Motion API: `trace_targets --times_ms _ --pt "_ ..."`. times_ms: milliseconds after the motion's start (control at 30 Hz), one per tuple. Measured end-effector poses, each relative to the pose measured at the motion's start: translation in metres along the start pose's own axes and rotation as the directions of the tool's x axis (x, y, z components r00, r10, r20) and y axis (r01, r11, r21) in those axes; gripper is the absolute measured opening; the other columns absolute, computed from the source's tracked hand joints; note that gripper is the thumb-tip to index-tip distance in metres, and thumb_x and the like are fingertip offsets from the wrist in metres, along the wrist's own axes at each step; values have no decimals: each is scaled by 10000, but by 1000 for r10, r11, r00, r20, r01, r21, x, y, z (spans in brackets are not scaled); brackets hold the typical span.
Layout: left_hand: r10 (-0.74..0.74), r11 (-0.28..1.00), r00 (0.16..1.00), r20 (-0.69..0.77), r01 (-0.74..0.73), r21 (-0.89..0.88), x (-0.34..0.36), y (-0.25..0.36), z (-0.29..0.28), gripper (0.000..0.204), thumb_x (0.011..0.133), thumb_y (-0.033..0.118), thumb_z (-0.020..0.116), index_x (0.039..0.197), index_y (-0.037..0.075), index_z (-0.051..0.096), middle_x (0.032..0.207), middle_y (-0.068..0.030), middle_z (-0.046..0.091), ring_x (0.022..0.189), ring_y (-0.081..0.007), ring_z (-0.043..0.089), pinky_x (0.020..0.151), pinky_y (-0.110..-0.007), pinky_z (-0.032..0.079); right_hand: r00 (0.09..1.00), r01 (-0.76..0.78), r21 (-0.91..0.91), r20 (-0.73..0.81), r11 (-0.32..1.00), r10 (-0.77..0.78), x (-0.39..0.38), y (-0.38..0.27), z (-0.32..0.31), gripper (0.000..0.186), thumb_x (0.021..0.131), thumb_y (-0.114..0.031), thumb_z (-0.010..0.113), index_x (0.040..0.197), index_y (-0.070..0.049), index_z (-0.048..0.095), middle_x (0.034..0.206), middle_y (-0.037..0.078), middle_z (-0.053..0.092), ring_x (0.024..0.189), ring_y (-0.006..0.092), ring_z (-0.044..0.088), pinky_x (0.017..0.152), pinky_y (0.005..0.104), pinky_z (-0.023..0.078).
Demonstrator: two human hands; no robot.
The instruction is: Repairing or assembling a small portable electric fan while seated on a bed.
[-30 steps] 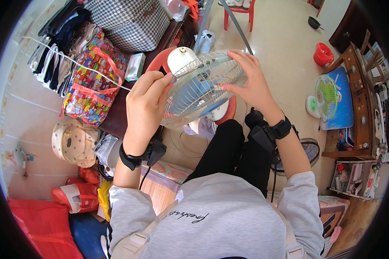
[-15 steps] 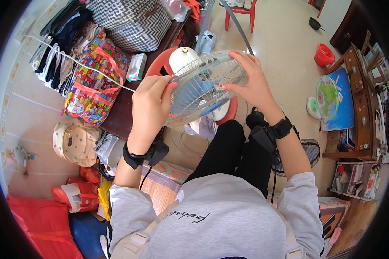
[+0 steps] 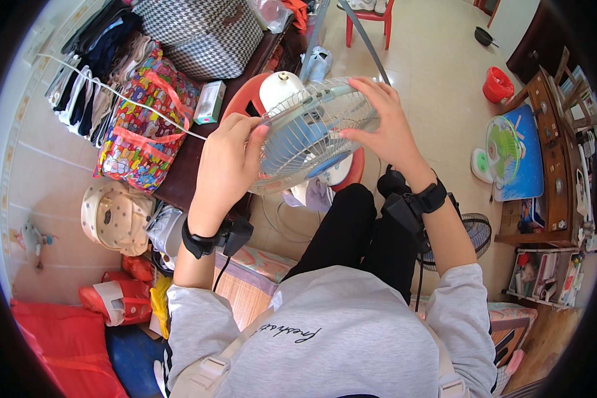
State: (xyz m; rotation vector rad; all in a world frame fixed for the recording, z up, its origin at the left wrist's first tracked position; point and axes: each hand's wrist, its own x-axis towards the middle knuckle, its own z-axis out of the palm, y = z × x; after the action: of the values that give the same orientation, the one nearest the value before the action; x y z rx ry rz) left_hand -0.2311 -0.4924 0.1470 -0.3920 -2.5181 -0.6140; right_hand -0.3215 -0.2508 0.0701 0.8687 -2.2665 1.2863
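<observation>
In front of me is an electric fan with a round wire guard and blue blades behind the wires. The guard is tilted, and its rounded white motor housing shows behind it. My left hand is closed on the left side of the rim, thumb along the edge. On the right side, my right hand spans the rim, with its fingers over the upper edge and its thumb against the wires. The fan stands on a red stool, and part of its white base is hidden by the guard.
To the left, a dark table holds a colourful patterned bag, a small box and a houndstooth bag. A white cable runs toward my left hand. Another fan is by my right knee; a green fan stands farther right.
My left hand and forearm have shifted slightly left and down along the rim. The guard has tilted a little; my right hand keeps nearly the same place on it.
</observation>
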Motion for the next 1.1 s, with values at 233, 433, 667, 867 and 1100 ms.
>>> trace_targets --times_ms 233,433,667,867,1100 --pt "110 991 992 -65 -104 90 3 -6 7 88 780 2 637 855 -40 618 776 -150 604 662 -281 595 592 -313 460 1000 -3 -12 -5 1000 3 -1 1 0 760 574 -196 815 1263 -102 507 1290 111 494 1176 364 383 1000 441 344" --pt "60 998 989 -134 -56 29 0 -2 10 128 728 -27 682 820 -27 593 746 -112 535 629 -230 556 578 -295 451 1000 -4 -10 -3 1000 3 -2 -2 0 758 572 -197 815 1261 -104 513 1289 109 493 1173 365 378 1000 442 343" --pt "-19 998 1000 4 19 -61 4 6 2 138 805 83 626 845 -42 584 782 -145 550 722 -332 579 634 -384 462 1000 7 3 3 1000 -7 -2 -1 -1 755 574 -197 815 1260 -108 514 1291 107 491 1173 364 379 1000 436 342" --pt "-2 997 994 106 -5 72 4 2 1 131 823 81 603 836 -48 624 733 -177 586 673 -322 577 591 -358 442 1000 9 -16 2 1000 -9 -3 -2 0 755 575 -198 815 1262 -107 515 1285 110 496 1176 359 380 1001 434 339" --pt "204 972 974 -103 -189 139 7 -6 6 137 723 64 693 823 -14 640 750 -116 581 680 -313 586 603 -372 469 1000 -11 2 -5 1000 11 -4 -3 0 757 574 -189 815 1265 -110 515 1286 109 496 1172 351 385 1001 431 341"
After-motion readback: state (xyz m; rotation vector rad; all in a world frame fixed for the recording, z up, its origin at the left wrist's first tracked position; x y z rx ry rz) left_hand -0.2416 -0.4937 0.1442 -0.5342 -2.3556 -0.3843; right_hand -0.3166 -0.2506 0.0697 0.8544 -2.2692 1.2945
